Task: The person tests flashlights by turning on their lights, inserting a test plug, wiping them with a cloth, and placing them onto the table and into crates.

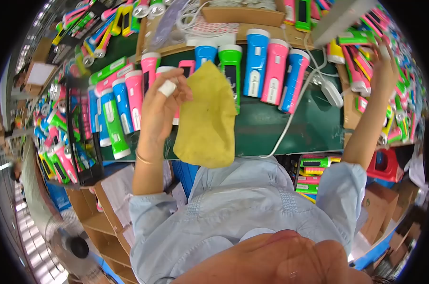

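Observation:
My left hand (164, 97), with white tape round one finger, is raised over the near left part of the bench. Its curled fingers grip the upper left edge of a yellow cloth (206, 123), which hangs down and hides part of the flashlights behind it. On the far right, my right hand (385, 66) reaches over a heap of coloured flashlights (354, 71); its fingers look stretched out, also with white tape. Near the middle stand a blue flashlight (256, 64), a pink flashlight (274, 71) and a blue-and-pink flashlight (295, 80).
Several flashlights lie in a row at left, among them a green one (114, 123), beside a black crate (77, 132). A white cable (290, 130) with a white adapter (331, 92) crosses the green bench (257, 137). At the back is a cardboard tray (243, 16).

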Motion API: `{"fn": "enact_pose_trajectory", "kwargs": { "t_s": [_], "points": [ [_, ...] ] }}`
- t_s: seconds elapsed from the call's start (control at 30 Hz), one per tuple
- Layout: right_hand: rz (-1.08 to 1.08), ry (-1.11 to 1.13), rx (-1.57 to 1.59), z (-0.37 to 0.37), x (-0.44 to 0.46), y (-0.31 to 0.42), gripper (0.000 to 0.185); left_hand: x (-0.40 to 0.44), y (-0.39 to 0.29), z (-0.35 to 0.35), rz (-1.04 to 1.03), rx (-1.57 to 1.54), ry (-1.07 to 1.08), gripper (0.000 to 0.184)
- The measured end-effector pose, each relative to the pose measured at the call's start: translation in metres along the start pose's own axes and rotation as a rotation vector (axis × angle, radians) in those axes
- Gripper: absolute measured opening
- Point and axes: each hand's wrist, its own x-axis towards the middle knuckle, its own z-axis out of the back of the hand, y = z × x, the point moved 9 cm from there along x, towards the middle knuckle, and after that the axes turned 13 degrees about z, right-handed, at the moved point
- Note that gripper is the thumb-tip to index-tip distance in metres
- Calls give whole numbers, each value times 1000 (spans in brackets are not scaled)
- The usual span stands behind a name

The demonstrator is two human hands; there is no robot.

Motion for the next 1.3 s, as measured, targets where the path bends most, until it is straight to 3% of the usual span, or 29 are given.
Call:
{"fn": "enact_pose_trajectory", "kwargs": {
  "t_s": [0.1,0.13,0.17,0.23,0.27,0.3,0.33,0.37,0.4,0.43,0.53,0.6,0.7,0.73,0.87,0.93,0.97,1.03,1.07,1.1,1.17,1.2,1.23,1.27,1.3],
  "points": [
    [-196,69,78,-48,-103,27,33,14,-37,34,-85,160,-81,30],
    [-214,364,-91,-65,-137,31,28,23,-53,52,-129,277,-207,30],
    [-139,466,-130,-86,-170,36,26,35,-69,75,-168,399,-330,29],
    [227,715,-329,-121,-224,48,20,67,-107,131,-339,980,-632,29],
    [210,781,-350,-136,-245,47,22,89,-123,169,-315,1229,-824,44],
    [193,843,-381,-146,-264,41,24,114,-128,214,-327,1291,-890,44],
    [212,904,-391,-153,-281,33,25,143,-129,259,-172,1411,-1030,44],
    [231,963,-407,-159,-293,28,25,172,-132,276,-99,1398,-821,46],
    [214,981,-402,-162,-293,30,22,182,-145,262,-189,1426,-877,47],
    [157,947,-367,-161,-288,26,20,190,-138,268,-106,1040,-829,47],
    [-4,858,-275,-162,-276,17,14,255,-122,299,65,1014,-875,46],
    [54,862,-291,-164,-275,21,14,292,-104,337,150,867,-864,42],
    [46,851,-301,-164,-274,21,14,321,-77,373,231,267,-763,32],
    [-8,848,-306,-162,-275,19,14,292,-89,345,190,344,-776,20],
    [-8,824,-261,-160,-274,16,13,251,-104,321,27,158,-512,21],
    [-121,867,-206,-148,-284,1,16,202,-107,254,-1,119,-289,39],
    [-211,794,-113,-144,-282,4,19,171,-107,202,-42,158,-267,31],
    [-394,660,73,-145,-278,16,27,89,-78,104,55,282,-159,37],
    [-235,632,86,-154,-269,36,40,61,-50,60,94,378,4,37],
    [-376,609,274,-168,-273,34,40,30,-21,16,121,472,171,38],
    [-647,544,641,-191,-285,34,41,-9,63,-42,348,181,342,25],
    [-725,578,346,-171,-302,13,40,-35,76,-82,472,217,531,28],
    [-519,545,241,-166,-288,38,37,-52,91,-103,439,312,660,31],
    [-321,496,109,-158,-276,65,35,-68,103,-109,547,385,763,40],
    [-98,521,94,-154,-265,81,32,-60,93,-100,368,428,634,44]
  ]
}}
